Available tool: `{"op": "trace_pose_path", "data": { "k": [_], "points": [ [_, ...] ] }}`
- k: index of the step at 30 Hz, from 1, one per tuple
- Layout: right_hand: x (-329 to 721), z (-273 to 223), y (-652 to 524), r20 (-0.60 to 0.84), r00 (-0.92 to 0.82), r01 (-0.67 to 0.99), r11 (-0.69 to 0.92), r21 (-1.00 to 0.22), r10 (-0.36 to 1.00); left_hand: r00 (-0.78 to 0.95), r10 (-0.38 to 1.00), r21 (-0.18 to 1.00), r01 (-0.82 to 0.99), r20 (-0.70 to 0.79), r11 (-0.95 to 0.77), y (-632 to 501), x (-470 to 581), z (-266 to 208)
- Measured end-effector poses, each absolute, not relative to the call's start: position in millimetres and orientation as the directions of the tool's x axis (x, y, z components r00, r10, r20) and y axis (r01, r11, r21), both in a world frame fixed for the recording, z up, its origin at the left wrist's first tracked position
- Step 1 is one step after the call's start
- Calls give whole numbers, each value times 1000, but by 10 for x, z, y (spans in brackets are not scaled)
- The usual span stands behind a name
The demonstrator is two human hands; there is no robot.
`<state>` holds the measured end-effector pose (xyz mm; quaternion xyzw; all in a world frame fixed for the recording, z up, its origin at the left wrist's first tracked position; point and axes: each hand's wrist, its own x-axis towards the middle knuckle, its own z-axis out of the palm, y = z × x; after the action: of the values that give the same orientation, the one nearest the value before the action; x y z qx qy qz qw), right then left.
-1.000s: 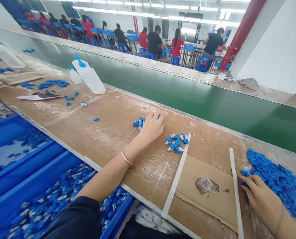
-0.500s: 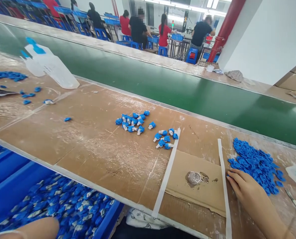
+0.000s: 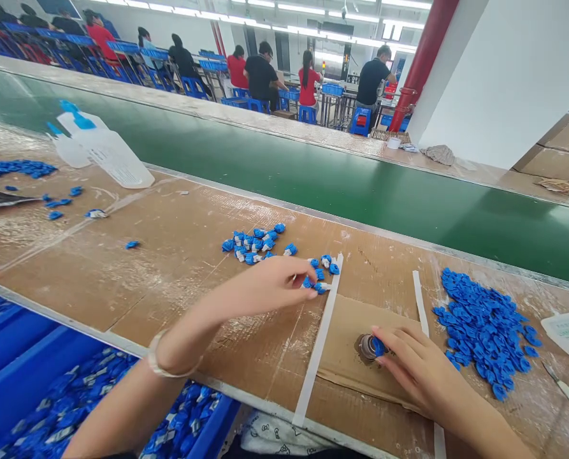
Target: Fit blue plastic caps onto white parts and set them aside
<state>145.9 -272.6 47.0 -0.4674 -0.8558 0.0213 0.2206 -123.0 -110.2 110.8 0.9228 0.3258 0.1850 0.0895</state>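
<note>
- R hand (image 3: 420, 370) now at the small metal fixture (image 3: 369, 346) sunk in the cardboard pad (image 3: 346, 331) near the bench's front edge; half a sec ago it lay flat beside the blue cap pile (image 3: 485, 328), off the pad.
- Fingertips pinch one blue cap (image 3: 378, 347), pressed onto/against the fixture. Grip narrow, thumb + forefinger only, other fingers loose.
- L hand (image 3: 269, 287) back on the bench; half a sec ago it was down at the blue bin (image 3: 212, 424) below the front edge. Fingers curled tight at the small cluster of blue-and-white pieces (image 3: 320, 274) just left of the white strip (image 3: 317, 344). Looks to have one piece nipped at the tips; can't tell for sure, thumb hides it.
- Reading: both hands have closed in on the pad, so cap and piece look set to be joined at the fixture. Judgement only.
- Larger cluster of finished-looking pieces (image 3: 255, 242) mid-bench, untouched since.
- Clear bottles (image 3: 107, 153) toward far-left corner; green belt (image 3: 313, 178) along the far edge; other workers beyond, backs turned.
</note>
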Motion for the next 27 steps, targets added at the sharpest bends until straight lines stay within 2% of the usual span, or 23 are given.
{"op": "trace_pose_path", "data": {
  "k": [2,4,7,10,12,15,20,23,27],
  "points": [
    [1459,438,-2698,351,-476,777,572,-262,807,797,583,155,563,160,-812,-1075,-1052,990],
    [1458,434,-2693,349,-450,759,558,-336,822,836,543,21,543,74,-839,-1074,-894,841],
    [1434,488,-2697,365,-290,672,459,-581,885,859,509,-81,511,47,-856,-1093,-781,634],
    [1411,564,-2670,297,-51,416,290,-862,954,887,453,-131,462,94,-877,-1085,-799,518],
    [1411,597,-2634,191,45,187,179,-966,981,901,416,-146,431,123,-890,-1063,-836,492],
    [1419,616,-2584,73,115,-50,79,-996,991,912,390,-143,406,129,-903,-1040,-881,490],
    [1392,637,-2554,74,128,-177,96,-980,989,925,329,-181,363,191,-914,-1054,-899,485],
    [1359,653,-2545,84,144,-204,112,-972,986,906,235,-186,314,351,-931,-1080,-904,495],
    [1291,661,-2536,151,165,-181,181,-967,975,806,-14,-210,137,592,-968,-1170,-922,564]
  ]
}}
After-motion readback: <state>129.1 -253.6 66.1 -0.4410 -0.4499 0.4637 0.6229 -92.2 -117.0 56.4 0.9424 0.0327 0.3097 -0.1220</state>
